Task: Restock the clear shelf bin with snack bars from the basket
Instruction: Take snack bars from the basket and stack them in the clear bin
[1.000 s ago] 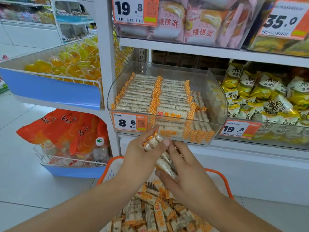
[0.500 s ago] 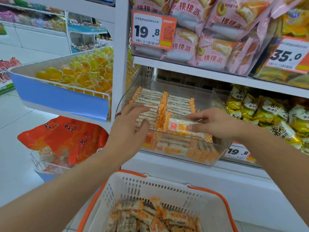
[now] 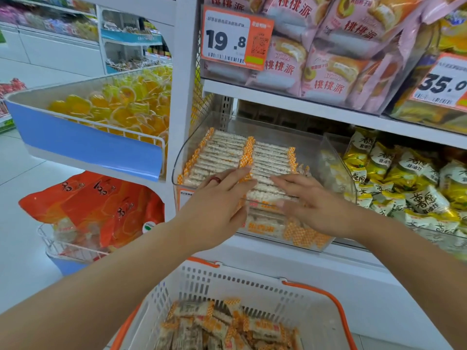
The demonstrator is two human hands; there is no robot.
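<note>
Both hands lay flat with straight fingers on the bars (image 3: 267, 157) in the bin (image 3: 336, 157), holding nothing. The left hand (image 3: 217, 205) covered the seam between the two rows, a red ring on one finger; the right hand (image 3: 313, 208) pressed the near end of the right-hand row. Half a second before, the right hand had pinched a single bar over the front of the bin; that bar had since been laid down and both hands had gone over to patting the rows level. A full second before, the two hands had held a small bundle above the basket (image 3: 316, 294). So one batch had reached the bin, and it seemed the rows were being tidied before another trip. Plenty of bars stayed loose in the basket below, and the bin's far back remained bare, so the restocking looked far from over.
</note>
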